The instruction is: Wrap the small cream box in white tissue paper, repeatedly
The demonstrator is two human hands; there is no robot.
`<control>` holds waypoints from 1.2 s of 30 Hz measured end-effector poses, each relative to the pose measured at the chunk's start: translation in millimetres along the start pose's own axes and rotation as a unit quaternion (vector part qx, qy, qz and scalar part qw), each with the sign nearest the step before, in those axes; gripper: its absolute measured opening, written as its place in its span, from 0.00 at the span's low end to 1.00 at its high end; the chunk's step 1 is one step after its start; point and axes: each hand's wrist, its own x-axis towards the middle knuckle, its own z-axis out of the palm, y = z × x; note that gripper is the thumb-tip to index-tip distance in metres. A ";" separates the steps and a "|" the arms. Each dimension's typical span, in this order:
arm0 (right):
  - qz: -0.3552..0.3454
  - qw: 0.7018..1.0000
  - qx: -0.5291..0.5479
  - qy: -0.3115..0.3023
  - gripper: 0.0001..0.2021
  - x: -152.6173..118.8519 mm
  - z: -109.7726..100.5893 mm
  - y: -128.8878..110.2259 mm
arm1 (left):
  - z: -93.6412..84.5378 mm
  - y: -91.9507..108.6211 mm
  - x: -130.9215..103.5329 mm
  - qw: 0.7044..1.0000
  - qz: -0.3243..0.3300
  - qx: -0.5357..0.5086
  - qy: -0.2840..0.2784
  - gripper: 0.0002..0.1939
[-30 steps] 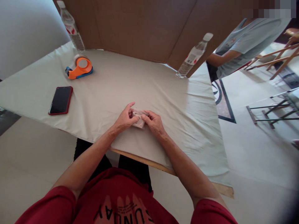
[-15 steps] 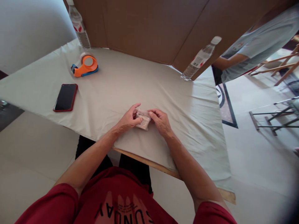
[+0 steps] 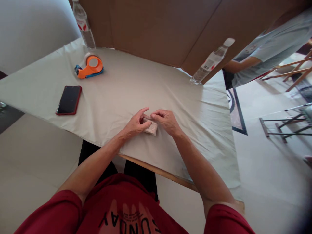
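A small pale pinkish packet (image 3: 151, 127) lies on the cloth-covered table (image 3: 126, 91), near its front edge. My left hand (image 3: 136, 123) grips the packet's left side with thumb and fingers. My right hand (image 3: 166, 121) pinches its top right part, fingers curled over it. Most of the packet is hidden under my fingers.
A red-cased phone (image 3: 69, 100) lies at the left, and an orange tape dispenser (image 3: 89, 67) behind it. Two water bottles (image 3: 83, 24) (image 3: 211, 61) stand against a brown cardboard screen (image 3: 158, 29). Another person in a light shirt (image 3: 268, 48) sits at the far right.
My right hand has shifted left over the packet's top, closing toward my left fingers. The view has drifted slightly; the packet stays on the cloth.
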 end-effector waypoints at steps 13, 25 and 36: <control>-0.002 0.988 -0.110 -0.103 0.10 6.2 -16.2 -18.8 | 0.5 -2.7 2.8 0.999 0.018 0.022 0.018 0.36; -0.009 0.985 -0.164 -0.057 0.12 -7.7 -7.8 -19.1 | 1.7 -7.8 4.4 0.997 0.037 0.056 0.034 0.30; -0.147 0.970 -0.195 0.016 0.10 -29.2 2.2 2.4 | 3.8 -8.2 3.0 0.997 0.041 0.053 0.044 0.28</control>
